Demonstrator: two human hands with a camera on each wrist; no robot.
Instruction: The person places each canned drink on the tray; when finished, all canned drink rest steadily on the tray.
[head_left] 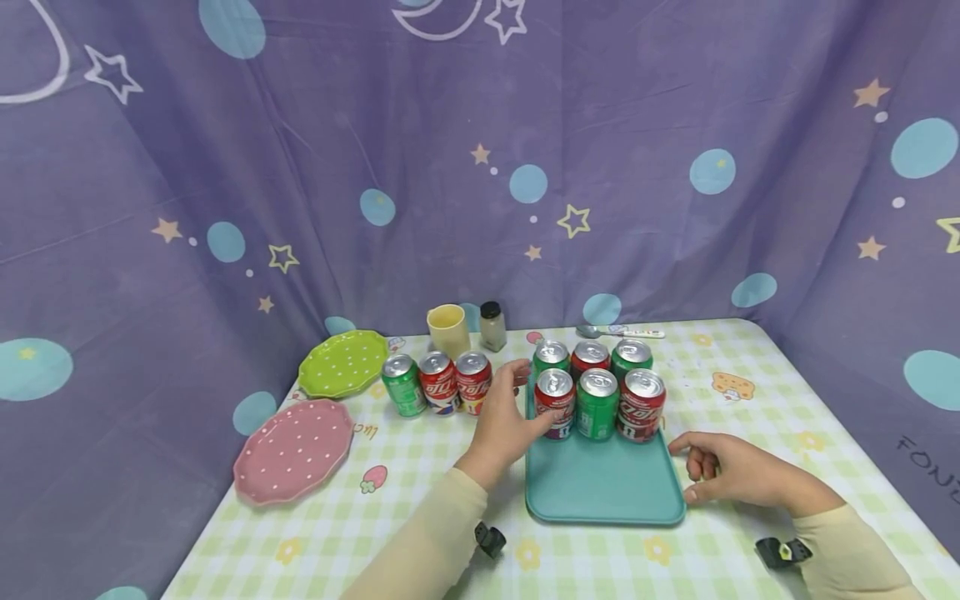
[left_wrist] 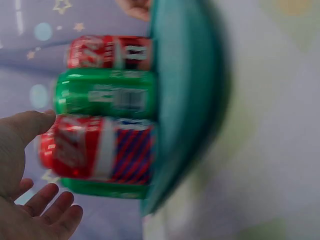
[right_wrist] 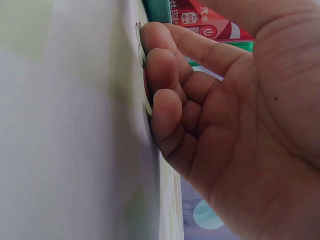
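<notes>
Several soda cans stand upright in two rows at the back of a teal tray (head_left: 604,487). The front row is a red can (head_left: 555,404) on the left, a green can (head_left: 597,406) in the middle and another red can (head_left: 641,406) on the right. My left hand (head_left: 504,429) is at the left of the rows, its thumb by the front left can and its fingers spread in the left wrist view. Beside the tray's right edge rests my right hand (head_left: 738,472), index finger reaching to the rim, the other fingers loosely bent low over the tablecloth.
Left of the tray stand a green can (head_left: 404,386) and two red cans (head_left: 438,383). Behind them are a yellow cup (head_left: 448,331) and a black-capped jar (head_left: 492,327). A green plate (head_left: 343,364) and pink plate (head_left: 295,452) lie far left. A spoon (head_left: 620,332) lies behind the tray.
</notes>
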